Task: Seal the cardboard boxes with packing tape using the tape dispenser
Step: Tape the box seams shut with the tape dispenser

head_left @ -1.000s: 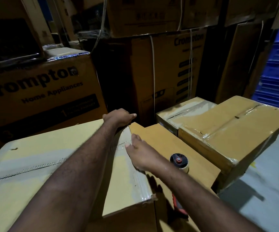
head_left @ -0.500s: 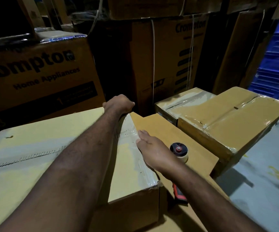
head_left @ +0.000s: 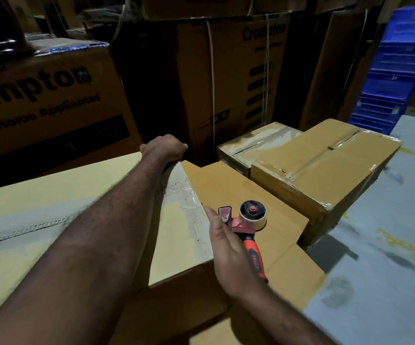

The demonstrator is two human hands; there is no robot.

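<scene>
A: Head view: where is the tape dispenser [head_left: 250,226]?
B: It lies on the low box [head_left: 251,188], just right of the big box [head_left: 52,195].
A: And the hands?
B: The left hand [head_left: 164,148] curls its fingers over the big box's far edge. The right hand [head_left: 229,247] is flat with straight fingers, just beside the dispenser's handle.

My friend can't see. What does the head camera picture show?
A person's left hand grips the far edge of a big pale cardboard box, while the open right hand is beside a red-and-black tape dispenser lying on a lower brown cardboard box. Printed brown cardboard boxes are stacked behind.
</scene>
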